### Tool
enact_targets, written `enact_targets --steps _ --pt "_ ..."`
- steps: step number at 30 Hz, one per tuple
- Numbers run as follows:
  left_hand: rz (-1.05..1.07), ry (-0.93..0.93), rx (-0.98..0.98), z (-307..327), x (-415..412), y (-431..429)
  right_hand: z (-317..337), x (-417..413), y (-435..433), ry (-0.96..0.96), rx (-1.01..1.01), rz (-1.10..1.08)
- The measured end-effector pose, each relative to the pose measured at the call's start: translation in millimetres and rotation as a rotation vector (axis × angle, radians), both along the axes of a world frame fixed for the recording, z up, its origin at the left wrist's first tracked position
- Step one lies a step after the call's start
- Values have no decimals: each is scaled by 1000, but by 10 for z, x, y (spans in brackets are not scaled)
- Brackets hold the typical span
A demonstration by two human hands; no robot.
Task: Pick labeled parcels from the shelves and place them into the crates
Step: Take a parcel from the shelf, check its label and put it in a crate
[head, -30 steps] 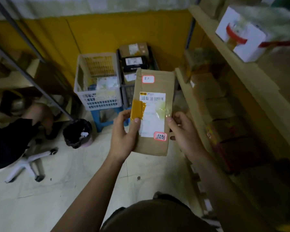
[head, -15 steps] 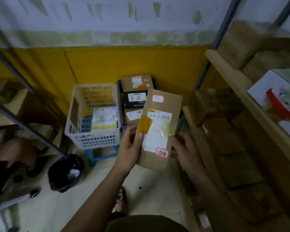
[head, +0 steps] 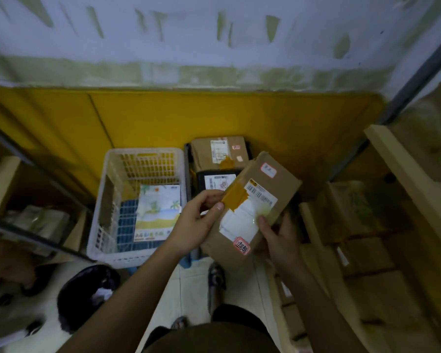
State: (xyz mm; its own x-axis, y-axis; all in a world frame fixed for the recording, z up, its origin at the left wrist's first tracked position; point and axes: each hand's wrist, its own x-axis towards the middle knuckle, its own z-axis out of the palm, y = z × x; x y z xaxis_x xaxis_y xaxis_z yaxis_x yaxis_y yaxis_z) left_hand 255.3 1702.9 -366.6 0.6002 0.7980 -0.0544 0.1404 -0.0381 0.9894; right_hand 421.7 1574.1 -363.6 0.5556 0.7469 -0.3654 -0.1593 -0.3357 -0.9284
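We see a flat brown parcel [head: 278, 184] held up just right of the middle of the view, tilted so its top leans toward one o'clock, above the floor and in front of two crates. The left hand [head: 197, 222] grips its edge at nine o'clock, thumb pressed by a strip of yellow-brown tape [head: 236, 198] and fingers curled behind. The right hand [head: 278, 240] holds the edge at four o'clock, thumb on the face and fingers wrapped underneath. On the parcel's face a white shipping label [head: 239, 222] carries a barcode [head: 264, 196] and a small yellow-and-black logo, the print too blurred for us to read. A red-bordered upper sticker [head: 268, 170] at twelve o'clock bears faint marks, and a lower sticker [head: 242, 246] at six o'clock bears two handwritten characters we cannot make out surely. At nine o'clock of the parcel stands a white crate [head: 99, 207] with a printed packet [head: 158, 212] showing palm trees inside. At eleven o'clock a dark crate [head: 187, 159] holds a brown box [head: 201, 154] and a black parcel [head: 201, 180], each with a white label. Wooden shelves [head: 392, 161] of boxes fill three o'clock
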Motion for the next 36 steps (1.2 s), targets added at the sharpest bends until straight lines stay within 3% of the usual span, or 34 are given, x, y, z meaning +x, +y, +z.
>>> enact_targets --steps 8,12,16,25,30,36 --pt "182 94 -59 -309 66 959 -276 310 1492 -72 -33 184" --pt "243 134 -256 -464 -113 1368 -434 287 2250 -74 -95 332" --pt "423 171 -304 -639 -289 1640 -620 92 2856 -149 -148 516" --pt "570 218 -428 -1553 -622 2394 -1154 -363 3644 -194 -298 618" --pt "584 322 -483 -2240 -633 2715 -1625 -566 3926 -239 -411 542" --pt "589 404 -574 -2910 -437 2930 -2249 -599 3735 -599 -646 677"
